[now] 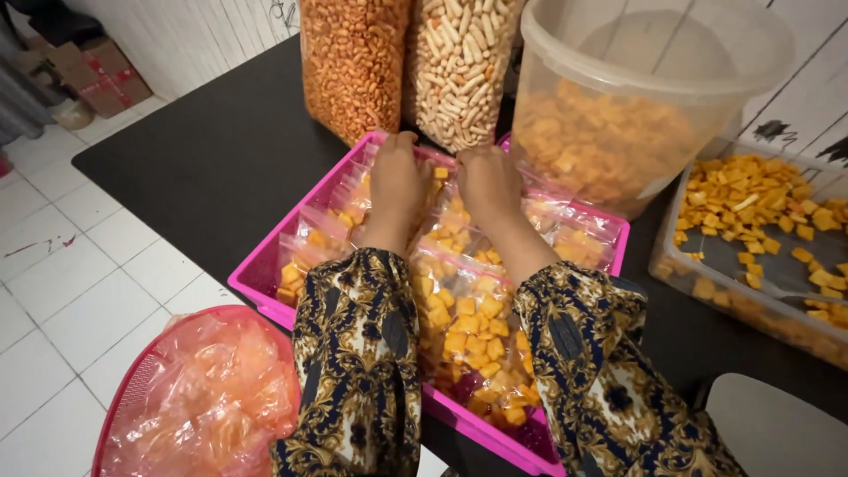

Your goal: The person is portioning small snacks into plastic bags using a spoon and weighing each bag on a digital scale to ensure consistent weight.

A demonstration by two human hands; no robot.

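Both hands are down in the pink tray [265, 291], palms down on the far row of small clear snack bags [459, 309]. The left hand [397, 190] has its fingers curled over a bag near the tray's far rim. The right hand [488, 185] sits just beside it, same pose. The fingertips are hidden behind the knuckles, so I cannot tell whether either grip is pinching a bag or only pressing on it.

Handling judgement: the bags look light. The thin film is soft, crinkly and probably slippery, and it is filled with loose orange cracker squares that will shift and could crush. Best hold is likely the empty film at a bag's top edge, or a flat cupped grip around the whole pouch, with no hard squeeze.

The tray is rigid plastic, bright magenta, with low walls, and it is packed with overlapping bags from the hands back toward the patterned sleeves [353, 353].

Beyond the hands stand two tall clear sacks, one of small reddish-brown pellets [353, 62] and one of pale stick snacks [459, 62]. Right of the right hand is a big translucent tub [654, 53], round and stiff, part-filled with orange squares. Further right is a clear rectangular container [689, 265] with more loose squares.

Left of the left sleeve, well below the tray, is a red mesh basket [119, 406] full of crumpled pink-tinted plastic film [212, 397].

Everything rests on a matte black bench [203, 150]. White floor tiles [79, 291] show to the left.
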